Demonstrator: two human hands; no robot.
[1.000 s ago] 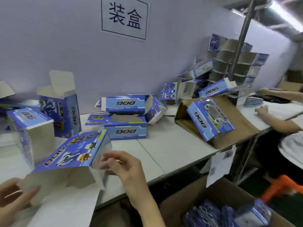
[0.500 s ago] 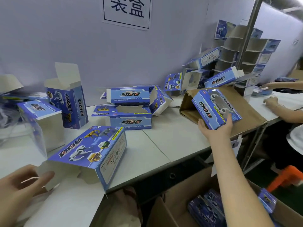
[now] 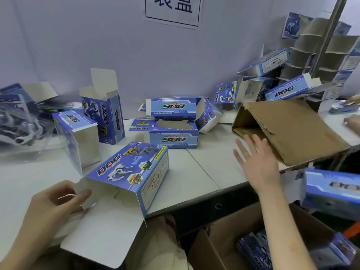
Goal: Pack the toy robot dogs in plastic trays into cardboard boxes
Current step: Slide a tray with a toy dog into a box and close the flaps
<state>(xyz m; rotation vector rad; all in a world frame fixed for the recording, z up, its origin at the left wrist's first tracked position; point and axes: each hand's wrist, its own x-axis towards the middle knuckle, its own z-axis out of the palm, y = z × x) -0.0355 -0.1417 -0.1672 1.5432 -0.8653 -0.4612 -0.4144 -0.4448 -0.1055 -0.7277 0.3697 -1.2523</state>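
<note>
The left thumb (image 3: 81,193) lies across the small side flap at the open end of the near box (image 3: 126,172), and the fingers curl in beneath it. So the left hand (image 3: 52,207) pinches that flap and steadies the box. The box lies on its side at the near left of the table (image 3: 194,172). Its mouth faces the person and its long lid flap (image 3: 101,236) hangs out over the table edge. Only white card shows inside, so it looks unfilled.

The fingers (image 3: 245,151) of the right hand (image 3: 257,162) are straight and spread, grasping nothing. The hand hovers just before the mouth of the brown carton (image 3: 292,133), which is tipped on its side at the right.

The toy dogs in clear trays (image 3: 21,129) lie heaped at the far left, well apart from both hands. More erected boxes (image 3: 171,123) wait open across the middle of the table, and others are stacked at the far right (image 3: 311,55).

Closed blue boxes (image 3: 253,252) fill part of the floor carton (image 3: 214,250) at the near right. Another (image 3: 331,190) shows blurred above it, and I cannot tell what supports it.

I judge the batch to be in mid-run. Some boxes are packed and binned, and many are still empty. The near box wants a tray slid in and its flaps tucked.
</note>
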